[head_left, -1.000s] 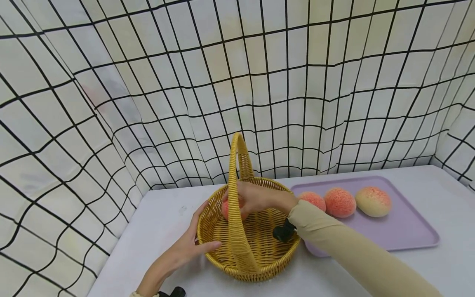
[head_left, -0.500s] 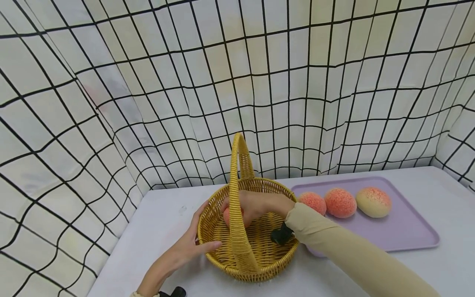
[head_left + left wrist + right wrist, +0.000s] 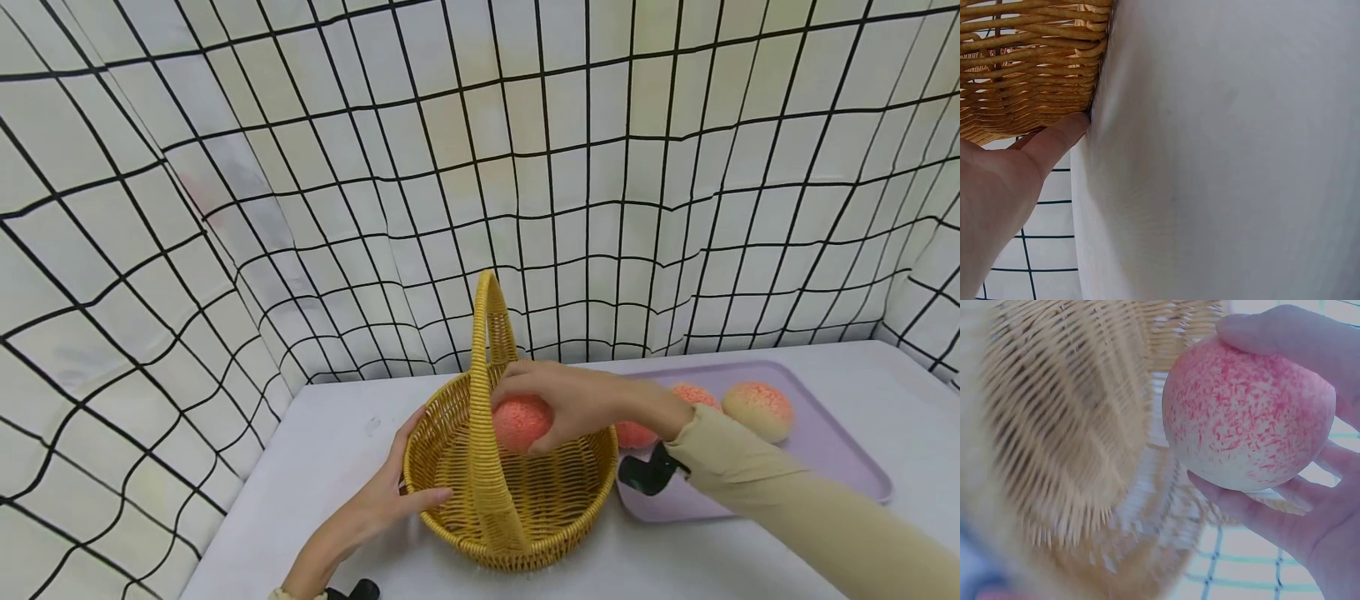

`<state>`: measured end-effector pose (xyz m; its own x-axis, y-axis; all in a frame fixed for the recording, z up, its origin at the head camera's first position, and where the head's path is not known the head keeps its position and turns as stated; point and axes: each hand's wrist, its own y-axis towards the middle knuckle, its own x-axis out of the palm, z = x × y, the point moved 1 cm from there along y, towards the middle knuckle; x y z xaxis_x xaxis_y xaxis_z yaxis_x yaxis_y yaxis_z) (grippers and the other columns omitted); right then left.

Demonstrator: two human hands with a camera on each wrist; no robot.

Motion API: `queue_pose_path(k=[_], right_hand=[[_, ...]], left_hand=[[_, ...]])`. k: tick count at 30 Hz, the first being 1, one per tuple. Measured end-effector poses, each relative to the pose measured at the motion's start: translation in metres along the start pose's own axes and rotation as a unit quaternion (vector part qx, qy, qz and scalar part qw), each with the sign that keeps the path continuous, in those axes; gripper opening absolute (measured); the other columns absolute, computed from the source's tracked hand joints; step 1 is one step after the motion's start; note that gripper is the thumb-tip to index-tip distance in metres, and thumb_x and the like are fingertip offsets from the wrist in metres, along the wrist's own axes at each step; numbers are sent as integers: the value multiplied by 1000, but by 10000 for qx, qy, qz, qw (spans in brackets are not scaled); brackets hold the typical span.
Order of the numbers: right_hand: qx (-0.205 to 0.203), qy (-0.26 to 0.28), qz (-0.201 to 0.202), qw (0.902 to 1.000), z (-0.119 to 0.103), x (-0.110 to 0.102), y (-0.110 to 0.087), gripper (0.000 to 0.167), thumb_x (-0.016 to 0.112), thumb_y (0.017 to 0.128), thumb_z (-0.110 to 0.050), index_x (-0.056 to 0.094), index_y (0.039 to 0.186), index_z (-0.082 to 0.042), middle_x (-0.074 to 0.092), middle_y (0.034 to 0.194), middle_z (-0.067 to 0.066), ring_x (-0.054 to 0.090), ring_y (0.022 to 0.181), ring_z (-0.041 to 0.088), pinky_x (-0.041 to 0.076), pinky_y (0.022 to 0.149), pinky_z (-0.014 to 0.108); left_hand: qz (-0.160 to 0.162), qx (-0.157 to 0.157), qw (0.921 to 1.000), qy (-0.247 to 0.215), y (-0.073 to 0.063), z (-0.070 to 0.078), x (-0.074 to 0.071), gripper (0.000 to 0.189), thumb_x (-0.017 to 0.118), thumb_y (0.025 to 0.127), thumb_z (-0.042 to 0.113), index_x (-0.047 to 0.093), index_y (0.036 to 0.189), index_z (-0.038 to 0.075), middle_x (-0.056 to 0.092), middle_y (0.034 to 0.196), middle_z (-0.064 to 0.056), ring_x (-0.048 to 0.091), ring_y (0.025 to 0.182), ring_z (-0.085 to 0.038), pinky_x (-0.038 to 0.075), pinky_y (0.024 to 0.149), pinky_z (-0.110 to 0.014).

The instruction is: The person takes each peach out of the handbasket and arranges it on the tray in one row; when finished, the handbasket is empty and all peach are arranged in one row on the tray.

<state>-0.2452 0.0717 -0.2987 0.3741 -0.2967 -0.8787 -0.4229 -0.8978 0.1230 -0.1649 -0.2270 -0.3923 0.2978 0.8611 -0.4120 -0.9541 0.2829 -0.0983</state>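
Observation:
My right hand (image 3: 570, 404) holds a pink-red peach (image 3: 522, 423) over the inside of a yellow wicker basket (image 3: 577, 517), just behind the tall handle. In the right wrist view, thumb and fingers close around the speckled peach (image 3: 1247, 415), with the woven wall beyond it. At the basket's left side, my left hand (image 3: 375, 496) grips the edge, thumb lying over the rim and fingers along the outer wall. The left wrist view has one finger pressed to the weave (image 3: 1029, 87) low down by the table. Part of the basket's far rim is hidden by my right hand.
A lilac tray (image 3: 817, 467) right of the basket carries three more peaches: one (image 3: 635, 435) partly covered by my right wrist, a red one (image 3: 693, 395), and a paler one (image 3: 759, 412). White cloth with a black grid (image 3: 570, 183) encloses the white table (image 3: 345, 442).
The right hand has lifted the peach from the left part of the basket's floor and brought it up and to the right. My left hand keeps its place on the rim.

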Motion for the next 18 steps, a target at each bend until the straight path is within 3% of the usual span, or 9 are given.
queue_pose_path(k=[4,8,12,18], right_hand=[[97,162,397,9990,2,-23,-46,55,88,83,-19,66,132,-27,57,136,-6,57,121,18,53,97,42],[335,258,709,9966,12,-42,-94,55,88,85,-19,65,133,-32,57,136,-8,58,120,17,57,92,37],[524,17,1130,9922,26,-56,-143,59,91,83,-18,64,133,-34,59,133,-11,60,116,12,58,86,31],[1351,-269,1907,9719,56,-61,-208,65,94,78,-14,66,134,-28,62,131,-12,58,113,1,57,78,29]], left_hand=[[0,-41,10000,0,1,0,1,112,79,92,29,-2,168,33,0,175,-17,11,158,-46,13,122,-68],[4,-52,10000,-13,1,0,0,112,79,91,30,-2,168,33,0,175,-17,11,158,-46,12,122,-68],[-29,-18,10000,-58,2,-1,0,112,79,92,30,-2,168,34,1,174,-18,14,157,-47,15,122,-67],[-72,-12,9999,-115,3,-1,0,112,79,92,30,-3,168,34,2,174,-19,17,156,-47,19,122,-65]])
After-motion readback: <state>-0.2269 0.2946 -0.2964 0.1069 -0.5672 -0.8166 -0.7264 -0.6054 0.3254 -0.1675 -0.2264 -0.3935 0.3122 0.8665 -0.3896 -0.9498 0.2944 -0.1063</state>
